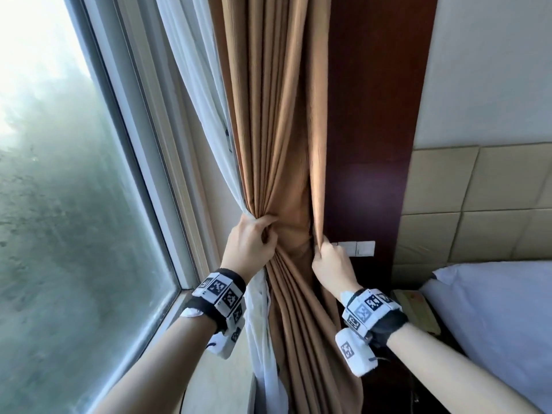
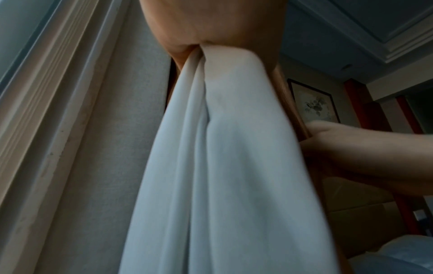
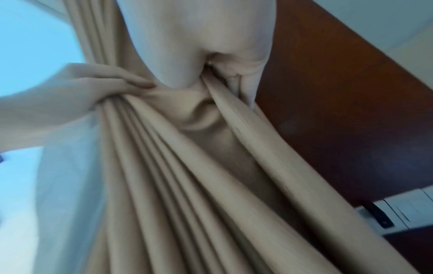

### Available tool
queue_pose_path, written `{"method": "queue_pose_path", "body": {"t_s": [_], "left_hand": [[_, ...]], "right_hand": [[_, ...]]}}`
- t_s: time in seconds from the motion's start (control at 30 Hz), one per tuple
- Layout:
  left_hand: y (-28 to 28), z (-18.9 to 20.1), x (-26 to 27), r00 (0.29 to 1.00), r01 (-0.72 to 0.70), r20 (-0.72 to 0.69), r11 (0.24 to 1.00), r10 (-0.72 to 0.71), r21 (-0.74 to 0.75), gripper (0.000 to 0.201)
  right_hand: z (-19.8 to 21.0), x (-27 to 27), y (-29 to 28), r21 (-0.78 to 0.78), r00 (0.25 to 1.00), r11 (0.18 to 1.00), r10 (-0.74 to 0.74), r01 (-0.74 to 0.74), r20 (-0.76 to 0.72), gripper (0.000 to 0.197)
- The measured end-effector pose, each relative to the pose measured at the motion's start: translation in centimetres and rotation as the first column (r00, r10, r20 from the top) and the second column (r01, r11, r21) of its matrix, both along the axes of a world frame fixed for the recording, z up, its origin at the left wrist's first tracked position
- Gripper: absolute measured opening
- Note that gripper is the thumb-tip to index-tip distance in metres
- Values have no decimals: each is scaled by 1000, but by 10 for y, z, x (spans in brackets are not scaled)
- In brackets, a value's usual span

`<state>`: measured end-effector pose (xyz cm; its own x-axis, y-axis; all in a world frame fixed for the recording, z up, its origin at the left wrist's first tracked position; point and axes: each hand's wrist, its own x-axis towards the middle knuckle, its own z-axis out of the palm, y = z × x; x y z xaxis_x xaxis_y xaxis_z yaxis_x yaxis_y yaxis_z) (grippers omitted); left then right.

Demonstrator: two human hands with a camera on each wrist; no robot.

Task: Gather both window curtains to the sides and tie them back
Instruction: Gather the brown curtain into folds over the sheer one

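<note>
A tan curtain (image 1: 277,130) hangs in folds beside a white sheer curtain (image 1: 194,94), both gathered at the window's right side. My left hand (image 1: 254,237) grips the bunched sheer and tan folds together at mid height. My right hand (image 1: 327,258) pinches the tan curtain's right edge against the dark wood panel (image 1: 376,115). In the left wrist view the white sheer (image 2: 225,166) falls from my palm, with the right hand (image 2: 339,146) behind it. The right wrist view shows tan folds (image 3: 187,176) and the left hand (image 3: 98,89) clutching them. No tie-back shows.
The window pane (image 1: 65,174) and its frame (image 1: 143,144) fill the left. A white wall switch plate (image 1: 361,248) sits just right of my right hand. A bed with a white pillow (image 1: 495,318), a padded headboard (image 1: 478,204) and a small bedside stand (image 1: 418,312) are at right.
</note>
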<state>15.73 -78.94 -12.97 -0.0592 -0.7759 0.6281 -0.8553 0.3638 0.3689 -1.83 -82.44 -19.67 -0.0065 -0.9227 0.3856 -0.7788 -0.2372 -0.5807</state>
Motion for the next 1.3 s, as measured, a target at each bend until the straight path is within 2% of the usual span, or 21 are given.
{"method": "queue_pose_path", "body": {"t_s": [0.1, 0.23, 0.3, 0.37, 0.43, 0.5, 0.57, 0.6, 0.67, 0.73, 0.83, 0.97, 1.07, 1.1, 1.17, 1.23, 1.3], "left_hand": [[3, -2, -9, 1000, 14, -22, 1000, -15, -28, 27], [1, -3, -21, 999, 47, -10, 999, -47, -5, 54], [-1, -1, -23, 998, 51, -27, 999, -50, 11, 61], [1, 1, -24, 999, 37, -37, 999, -36, 0, 54], [4, 2, -23, 1000, 12, -6, 1000, -12, -4, 36], [2, 2, -19, 1000, -2, 18, 1000, 2, 6, 18], [-3, 3, -11, 1000, -8, 20, 1000, 8, 1, 7], [-6, 4, -7, 1000, -8, 26, 1000, 8, -3, 4], [-10, 6, 2, 999, -16, 39, 1000, 16, -1, 4], [-12, 7, 9, 999, -21, 47, 1000, 21, 4, 4], [-14, 5, 11, 998, 3, 58, 1000, -3, 5, 3], [-17, 7, 8, 996, 46, 78, 999, -46, -1, 1], [-22, 10, 9, 994, 72, 84, 997, -72, 11, 8], [-22, 11, 9, 993, 77, 85, 997, -78, 17, 8], [-24, 12, 9, 993, 78, 89, 997, -80, 30, 9], [-25, 13, 10, 991, 84, 99, 996, -88, 43, 10], [-24, 15, 8, 988, 90, 120, 994, -96, 57, 10]], "right_hand": [[4, 3, 30, -14, 988, 999, 36, -39, -151, 26], [20, 14, 60, 6, 942, 998, 58, -60, -331, 23], [25, 21, 68, 15, 907, 996, 82, -83, -414, 22], [30, 26, 70, 27, 880, 994, 110, -109, -463, 21], [33, 30, 64, 43, 867, 989, 145, -142, -477, 23], [34, 30, 52, 63, 876, 979, 203, -195, -437, 31], [33, 25, 34, 155, 890, 947, 317, -280, -328, 52], [34, 19, 26, 210, 895, 915, 388, -344, -221, 58], [31, 9, 5, 268, 880, 847, 474, -459, 10, 56], [29, -2, -17, 279, 882, 837, 435, -470, 180, 47], [29, -18, -43, 253, 905, 884, 323, -393, 276, 31], [29, -38, -78, 244, 948, 944, 152, -223, 279, 33], [26, -50, -101, 233, 969, 970, 4, -63, 247, 31], [26, -54, -108, 211, 972, 977, -40, -10, 233, 35], [28, -57, -120, 206, 971, 977, -100, 55, 218, 56], [31, -55, -131, 278, 965, 958, -129, 62, 229, 86], [34, -52, -143, 355, 946, 931, -184, 81, 266, 102]]}}
